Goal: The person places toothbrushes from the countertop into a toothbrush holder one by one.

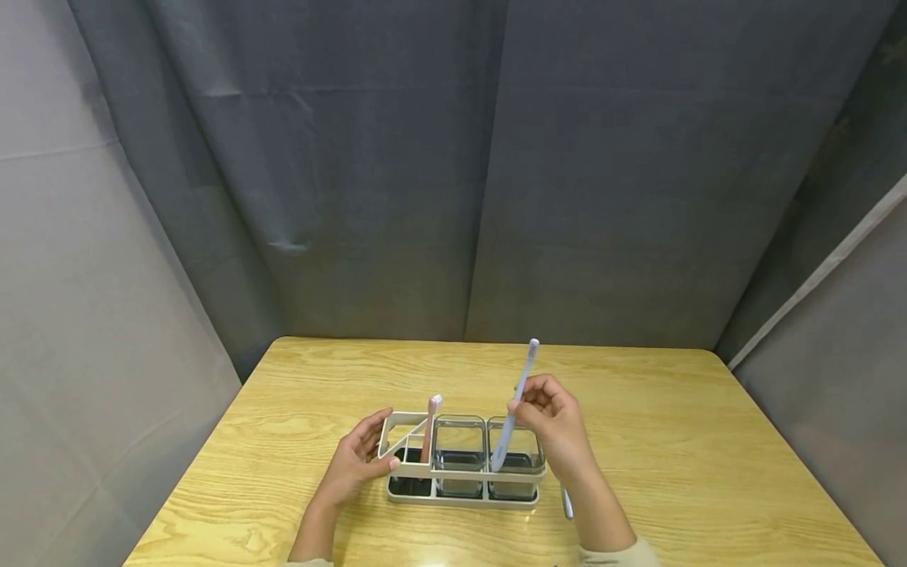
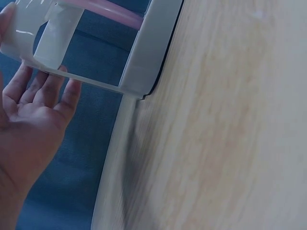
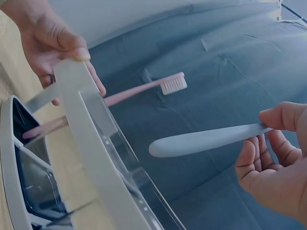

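Observation:
A pale toothbrush holder (image 1: pixel 460 476) stands on the table, with an open divided section at its left and two clear cups in it. My left hand (image 1: pixel 361 459) grips its left end, thumb at the front and fingers round the back of the upper frame. A pink toothbrush (image 3: pixel 139 92) stands bristles-up in the divided section. Between thumb and fingertips, my right hand (image 1: pixel 556 417) pinches a light blue toothbrush (image 3: pixel 201 140) by its middle. Its head points up, and its rounded handle end is above the rim of the right cup (image 1: pixel 516 445), apart from the holder.
A thin bluish-white handle (image 1: pixel 567 502) lies on the table beside my right wrist, partly covered by it. The wooden table (image 1: pixel 708 457) extends to both sides, and grey curtains (image 1: pixel 383 197) hang behind and beside it.

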Available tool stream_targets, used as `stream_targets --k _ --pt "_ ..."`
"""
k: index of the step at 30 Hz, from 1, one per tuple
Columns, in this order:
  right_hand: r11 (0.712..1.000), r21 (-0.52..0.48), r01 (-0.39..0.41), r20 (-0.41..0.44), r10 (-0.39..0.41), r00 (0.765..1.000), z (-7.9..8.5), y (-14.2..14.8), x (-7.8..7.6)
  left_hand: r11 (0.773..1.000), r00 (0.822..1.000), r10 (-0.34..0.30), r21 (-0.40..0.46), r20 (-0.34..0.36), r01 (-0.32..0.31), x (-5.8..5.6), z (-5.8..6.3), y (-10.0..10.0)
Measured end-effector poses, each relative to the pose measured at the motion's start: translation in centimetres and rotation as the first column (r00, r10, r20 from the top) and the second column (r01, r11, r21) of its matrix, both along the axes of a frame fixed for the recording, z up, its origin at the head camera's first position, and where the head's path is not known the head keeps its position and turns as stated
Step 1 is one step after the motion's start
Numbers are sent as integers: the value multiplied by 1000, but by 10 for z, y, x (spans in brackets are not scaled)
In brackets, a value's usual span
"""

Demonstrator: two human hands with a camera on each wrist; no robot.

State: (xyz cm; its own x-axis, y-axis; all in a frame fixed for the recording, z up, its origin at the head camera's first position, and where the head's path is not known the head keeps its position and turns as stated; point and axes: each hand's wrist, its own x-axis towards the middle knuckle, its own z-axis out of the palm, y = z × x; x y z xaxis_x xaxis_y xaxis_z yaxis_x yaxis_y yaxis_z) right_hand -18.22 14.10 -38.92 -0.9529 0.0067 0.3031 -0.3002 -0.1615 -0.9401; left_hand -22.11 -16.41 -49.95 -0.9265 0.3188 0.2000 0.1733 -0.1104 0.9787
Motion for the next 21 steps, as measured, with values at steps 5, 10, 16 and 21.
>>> stream_targets --k 5,10,16,21 --pt "1000 -25 3 -11 -3 1000 -1 -8 -2 1000 1000 -5 -2 -8 5 -1 0 0" --pt "998 -56 -40 -6 40 999 -3 -15 -2 1000 1000 -10 1 -21 10 -2 -1 0" --pt "990 -114 -80 4 81 997 -4 -23 -2 1000 999 -14 5 -35 15 -3 -4 1" --pt "981 -161 -112 -14 111 994 -5 -33 -2 1000 999 0 10 -36 1 -2 -4 0"
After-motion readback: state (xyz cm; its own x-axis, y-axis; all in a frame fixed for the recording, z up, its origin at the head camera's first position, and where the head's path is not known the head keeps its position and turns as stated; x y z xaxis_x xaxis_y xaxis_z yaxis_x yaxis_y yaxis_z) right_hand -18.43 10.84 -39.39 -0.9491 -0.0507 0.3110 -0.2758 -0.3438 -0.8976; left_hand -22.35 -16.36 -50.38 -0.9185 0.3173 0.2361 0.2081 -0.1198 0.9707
